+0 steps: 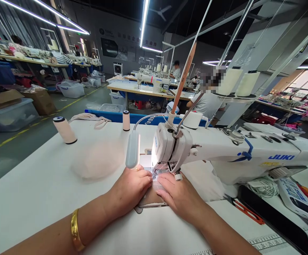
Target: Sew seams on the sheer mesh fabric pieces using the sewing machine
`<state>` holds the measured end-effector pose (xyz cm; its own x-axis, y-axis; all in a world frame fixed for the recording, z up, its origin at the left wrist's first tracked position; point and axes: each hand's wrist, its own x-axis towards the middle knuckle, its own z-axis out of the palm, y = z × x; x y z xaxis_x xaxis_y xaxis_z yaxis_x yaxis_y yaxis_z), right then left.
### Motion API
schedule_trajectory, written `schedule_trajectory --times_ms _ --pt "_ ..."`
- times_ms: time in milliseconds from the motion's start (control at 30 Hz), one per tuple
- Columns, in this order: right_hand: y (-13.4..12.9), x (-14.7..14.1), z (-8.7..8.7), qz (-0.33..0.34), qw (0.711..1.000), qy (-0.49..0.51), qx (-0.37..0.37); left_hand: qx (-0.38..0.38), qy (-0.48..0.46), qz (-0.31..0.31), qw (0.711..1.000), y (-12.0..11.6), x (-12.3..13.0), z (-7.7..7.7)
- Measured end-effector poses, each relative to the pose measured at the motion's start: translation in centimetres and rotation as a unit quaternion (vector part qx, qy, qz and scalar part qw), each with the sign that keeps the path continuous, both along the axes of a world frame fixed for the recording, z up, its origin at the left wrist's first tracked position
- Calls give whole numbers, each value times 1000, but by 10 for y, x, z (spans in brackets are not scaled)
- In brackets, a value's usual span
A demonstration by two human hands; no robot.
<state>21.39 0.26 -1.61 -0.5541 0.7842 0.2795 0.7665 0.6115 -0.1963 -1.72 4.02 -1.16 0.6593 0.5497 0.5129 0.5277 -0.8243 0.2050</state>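
At the needle of a white JUKI sewing machine point(170, 141), a thin pale fabric point(158, 187) lies on the metal needle plate. My left hand point(130, 186) is just left of the presser foot point(154, 174), its fingers bent and pressed together at the fabric's edge. Whatever lies beneath those fingertips is mostly hidden. To the right of the foot, my right hand point(180, 194) rests on the fabric with fingers stretched out and thumb apart. More sheer pale material point(98, 161) lies on the table left of the machine, and some shows right of my right hand.
A small lamp point(133, 150) hangs close above my left hand. Two pale thread cones point(65, 130) point(126, 120) stand at the back left. To the right lie orange-handled snips point(248, 211), a black phone point(274, 219), a coiled cable point(262, 187) and a ruler point(269, 242). A co-worker point(209, 104) sits ahead.
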Motion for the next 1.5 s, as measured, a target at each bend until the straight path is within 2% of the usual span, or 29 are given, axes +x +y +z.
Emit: schedule_trajectory --times_ms 133,233,333,467,567,667,733,833,900,1000,1200,1367,1500 --pt "-1 0 0 -9 1000 5 4 -66 -8 7 998 3 -3 -3" --pt "-1 -2 -1 -13 1000 11 21 -85 -18 24 996 3 -4 -7" --pt "1 -4 -4 -10 999 21 45 -72 9 41 997 2 -4 -9" --pt "6 -6 -8 4 997 9 76 -47 56 105 992 4 -5 -16" --pt "10 -6 -12 25 995 7 95 2 66 142 988 6 -7 -24" --pt "10 -4 -13 49 991 31 119 67 49 106 991 3 -8 -28" --pt "6 -3 -11 68 987 61 134 70 38 60 995 -4 -8 -26" --pt "-3 -4 -3 89 984 91 125 41 47 20 998 -19 -6 -15" --pt "-7 -5 2 99 986 90 95 11 80 -3 997 -26 -4 -5" --pt "-8 -6 7 100 992 68 44 -39 80 -28 996 -31 -3 4" --pt "-10 -2 2 77 997 13 17 -62 37 -43 996 -30 -4 2" --pt "-12 1 1 72 997 9 23 -76 18 -74 994 -31 -2 2" --pt "-12 1 3 61 998 -1 -2 -75 20 -88 993 -34 0 3"
